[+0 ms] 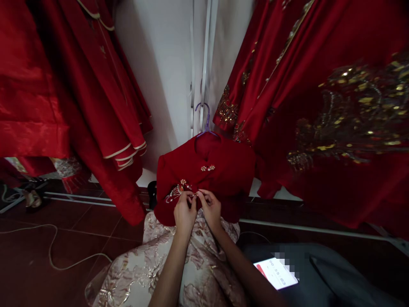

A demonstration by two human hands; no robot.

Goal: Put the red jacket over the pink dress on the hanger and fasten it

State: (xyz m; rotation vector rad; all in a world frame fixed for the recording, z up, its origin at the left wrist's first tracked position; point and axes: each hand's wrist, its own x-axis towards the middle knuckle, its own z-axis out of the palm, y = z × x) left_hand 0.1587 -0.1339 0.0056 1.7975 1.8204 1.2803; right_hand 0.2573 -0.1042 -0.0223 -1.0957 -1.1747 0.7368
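Red garments hang to the left and more, sequinned, to the right of a pale wall, above a dark tiled floor. Centre: the red jacket hangs from a purple hanger at the far side, its lower edge above the patterned cloth on the near side. My left hand and right hand meet at the lower front of the jacket, fingertips drawn narrow at a small bright fitting; its exact form is too small to tell. Farther up, a pair of flower-shaped ornaments marks the front line; beaded decoration lies just left of my fingers. For good handling, I judge that both front edges should be kept level and slack, the cloth steadied by one hand while the other guides the fitting by its firm part. Pulling hard could swing the hanger or pucker the front; a careless finger might snag the beads.
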